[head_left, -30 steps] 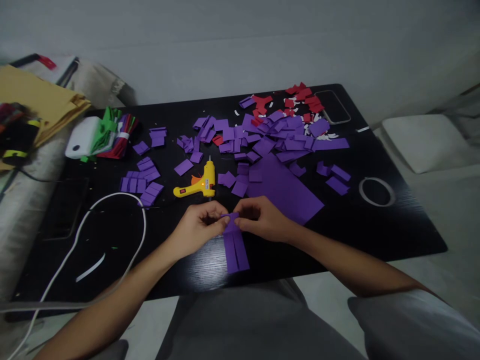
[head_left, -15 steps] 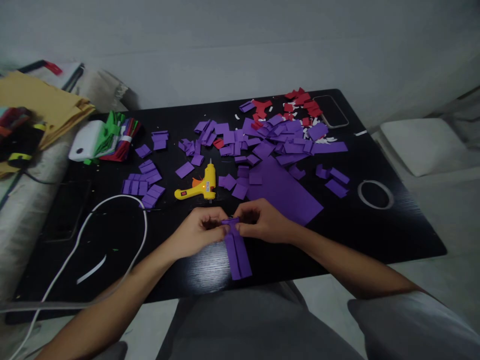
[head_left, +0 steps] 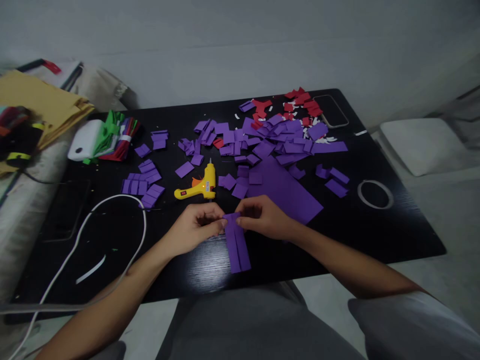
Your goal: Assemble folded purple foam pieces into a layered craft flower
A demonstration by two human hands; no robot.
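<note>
A long purple paper strip (head_left: 237,247), creased lengthwise down its middle, lies toward the table's front edge with its far end between my hands. My left hand (head_left: 197,225) pinches the far left corner between thumb and fingers. On the far right corner, my right hand (head_left: 261,216) has a similar pinch. Just beyond my hands lies a yellow hot glue gun (head_left: 204,186) on its side, nozzle pointing away from me. A large purple paper sheet (head_left: 285,192) lies beyond my right hand, partly under small folded purple pieces (head_left: 285,135).
A white cable (head_left: 77,245) loops over the table's left side, near my left forearm. Folded purple pieces (head_left: 140,185) lie at left. Red paper scraps (head_left: 309,106) and a phone (head_left: 330,111) are far right; a tape ring (head_left: 375,194) lies nearer. Pipe cleaners (head_left: 112,137) sit back left.
The far end of the purple strip, folded over half a second ago, now lies flatter and more open. Both hands have shifted slightly away from me; the glue gun has not moved.
</note>
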